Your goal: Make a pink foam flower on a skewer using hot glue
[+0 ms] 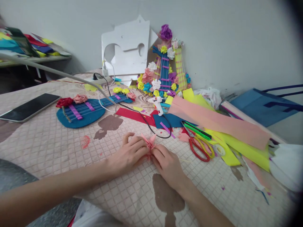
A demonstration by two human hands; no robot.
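Between my two hands, low over the table, is a pink paper flower [150, 143] with pointed petals. My left hand [132, 151] grips its left side, fingers bent and pressed together. On the other side my right hand [167, 160] pinches the flower's right and lower edge. The fingers hide part of the flower. Up and to the left lies a blue guitar-shaped craft piece [94, 117] with purple strips, strings and paper flowers. Beyond my hands stands a white glue gun [156, 102] with a black cord. Right of my hands are red-handled scissors [199, 151].
A green cutter [197, 130], a roll of tape [219, 149] and pink crepe paper [220, 121] lie at right. A phone [29, 107] rests at left. Flower-covered guitar crafts [165, 72] lean against the wall. A pale cable [59, 72] crosses the upper left.
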